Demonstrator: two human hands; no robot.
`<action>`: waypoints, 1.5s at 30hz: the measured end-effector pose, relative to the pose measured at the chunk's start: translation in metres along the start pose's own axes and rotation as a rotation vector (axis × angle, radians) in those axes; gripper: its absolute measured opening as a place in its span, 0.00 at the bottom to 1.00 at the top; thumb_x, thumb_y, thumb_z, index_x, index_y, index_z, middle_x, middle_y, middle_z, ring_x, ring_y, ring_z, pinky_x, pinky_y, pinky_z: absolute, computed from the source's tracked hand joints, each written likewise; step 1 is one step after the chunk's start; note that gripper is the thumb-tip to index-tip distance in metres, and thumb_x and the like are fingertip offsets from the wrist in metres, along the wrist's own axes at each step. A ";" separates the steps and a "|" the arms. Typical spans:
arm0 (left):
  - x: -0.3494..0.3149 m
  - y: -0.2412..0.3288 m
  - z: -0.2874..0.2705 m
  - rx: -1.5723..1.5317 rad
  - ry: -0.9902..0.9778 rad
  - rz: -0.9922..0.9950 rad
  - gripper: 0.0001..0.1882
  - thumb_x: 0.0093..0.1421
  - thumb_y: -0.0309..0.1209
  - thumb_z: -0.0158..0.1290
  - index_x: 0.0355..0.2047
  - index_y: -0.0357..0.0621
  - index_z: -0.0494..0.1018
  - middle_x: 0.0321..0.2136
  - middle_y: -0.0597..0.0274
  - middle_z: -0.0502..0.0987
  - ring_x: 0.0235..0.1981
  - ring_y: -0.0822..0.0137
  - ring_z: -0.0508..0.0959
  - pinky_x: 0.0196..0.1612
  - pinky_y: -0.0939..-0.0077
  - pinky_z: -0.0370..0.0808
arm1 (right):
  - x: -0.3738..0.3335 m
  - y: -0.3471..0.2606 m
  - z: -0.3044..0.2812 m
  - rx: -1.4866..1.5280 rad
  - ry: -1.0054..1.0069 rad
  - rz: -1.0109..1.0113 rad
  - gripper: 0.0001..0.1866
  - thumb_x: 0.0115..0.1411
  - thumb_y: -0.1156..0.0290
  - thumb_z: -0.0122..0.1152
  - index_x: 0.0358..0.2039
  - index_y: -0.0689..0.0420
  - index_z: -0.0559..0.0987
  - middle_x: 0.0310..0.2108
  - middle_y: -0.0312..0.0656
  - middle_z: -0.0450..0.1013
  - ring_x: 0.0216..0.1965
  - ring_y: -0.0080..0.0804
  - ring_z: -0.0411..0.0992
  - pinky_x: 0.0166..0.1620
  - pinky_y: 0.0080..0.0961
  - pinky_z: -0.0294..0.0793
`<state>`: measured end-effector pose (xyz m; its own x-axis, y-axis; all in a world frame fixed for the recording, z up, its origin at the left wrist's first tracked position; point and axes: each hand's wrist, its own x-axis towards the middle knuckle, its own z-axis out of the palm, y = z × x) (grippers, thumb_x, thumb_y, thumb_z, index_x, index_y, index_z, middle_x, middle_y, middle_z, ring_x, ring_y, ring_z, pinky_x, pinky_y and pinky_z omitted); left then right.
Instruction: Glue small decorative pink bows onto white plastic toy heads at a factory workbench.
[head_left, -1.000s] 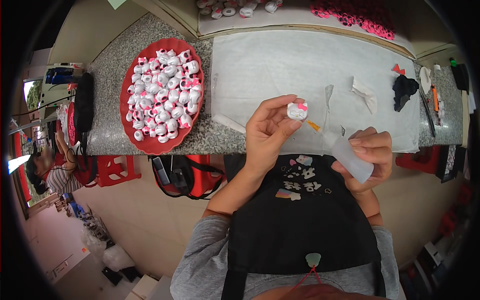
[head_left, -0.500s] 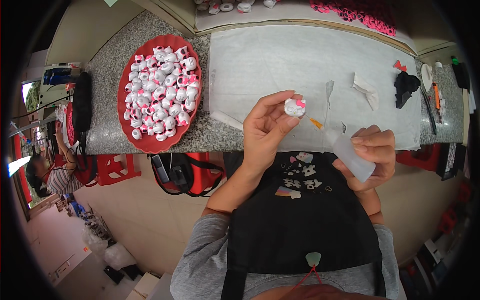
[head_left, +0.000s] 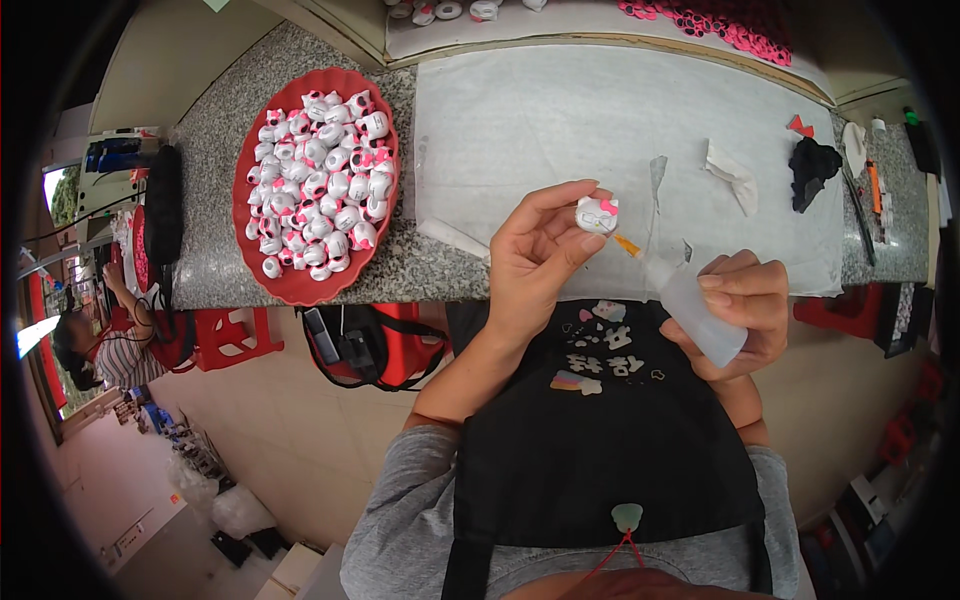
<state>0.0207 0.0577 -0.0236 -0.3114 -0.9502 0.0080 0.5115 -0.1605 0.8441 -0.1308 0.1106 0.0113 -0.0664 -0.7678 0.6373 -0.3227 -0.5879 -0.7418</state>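
Observation:
My left hand (head_left: 545,240) pinches a small white cat-head figurine (head_left: 597,215) with a pink bow, holding it above the front part of the paper-covered bench. In my right hand (head_left: 745,308) is a translucent squeeze bottle (head_left: 703,315), tilted so that its orange needle tip (head_left: 627,245) points up and left. That tip is close to the lower right side of the figurine; I cannot tell whether it touches. Off to the left, a red scalloped tray (head_left: 243,215) is heaped with similar white and pink figurines (head_left: 318,185).
White paper (head_left: 540,110) covers the bench. Toward the right lie a crumpled white tissue (head_left: 732,178), a black cloth (head_left: 812,172) and an orange pen-like tool (head_left: 873,185). Pink pieces (head_left: 710,30) sit on the back shelf. Another person (head_left: 120,345) works at far left.
The figurine has turned slightly in my left fingers and shifted a little right. The bottle's needle tip has moved slightly left, closer to it.

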 end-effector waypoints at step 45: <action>0.006 0.020 -0.024 0.097 0.117 0.108 0.19 0.48 0.18 0.46 0.42 0.35 0.61 0.35 0.62 0.68 0.38 0.74 0.67 0.41 0.83 0.63 | 0.139 0.140 0.000 -0.767 -0.241 0.332 0.14 0.47 0.71 0.52 0.33 0.63 0.66 0.26 0.47 0.67 0.29 0.40 0.68 0.31 0.28 0.66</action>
<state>0.0489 0.0423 -0.0193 -0.1606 -0.9861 0.0434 0.4559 -0.0351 0.8893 -0.1854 -0.0789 -0.0040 -0.0966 -0.9531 0.2869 -0.8751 -0.0560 -0.4807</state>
